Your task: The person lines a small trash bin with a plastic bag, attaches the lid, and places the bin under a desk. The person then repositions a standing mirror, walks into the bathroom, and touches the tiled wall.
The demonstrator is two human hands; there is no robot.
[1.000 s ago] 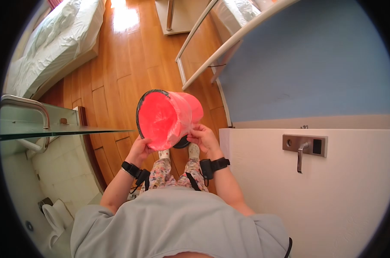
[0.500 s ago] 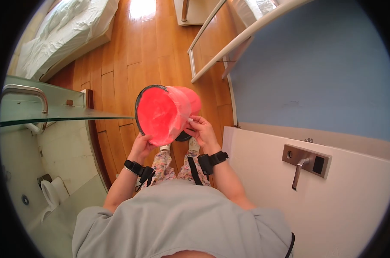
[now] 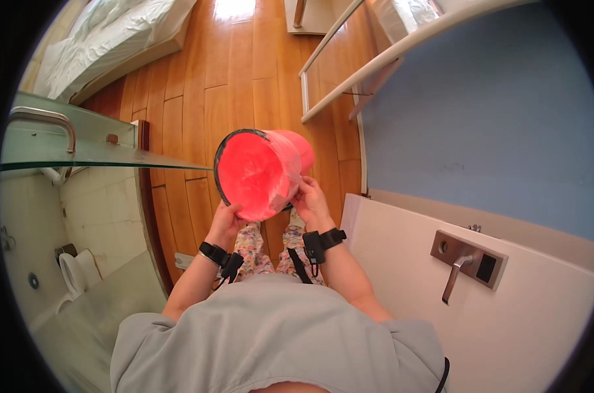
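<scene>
A pink trash can (image 3: 301, 147) is held tilted in front of me, its mouth facing up and to the left. A thin translucent trash bag (image 3: 251, 173) lines it and folds over the outside on the right. Black rim shows along the left and top of the mouth. With fingers closed, my left hand (image 3: 226, 221) grips the near edge of the can. My right hand (image 3: 312, 202) pinches the folded bag against the can's right side; its fingertips are partly hidden.
To the left is a glass door (image 3: 113, 157) with a metal handle, its edge close to the can. A white door (image 3: 402, 262) with a lever handle stands at right, beside a blue wall (image 3: 480, 111). Plastic-covered furniture (image 3: 113, 39) sits on the wooden floor (image 3: 231, 105).
My right hand's fingers have shifted up along the can's side and closed in on the bag. The black part beneath the can is now mostly hidden. My view has shifted slightly.
</scene>
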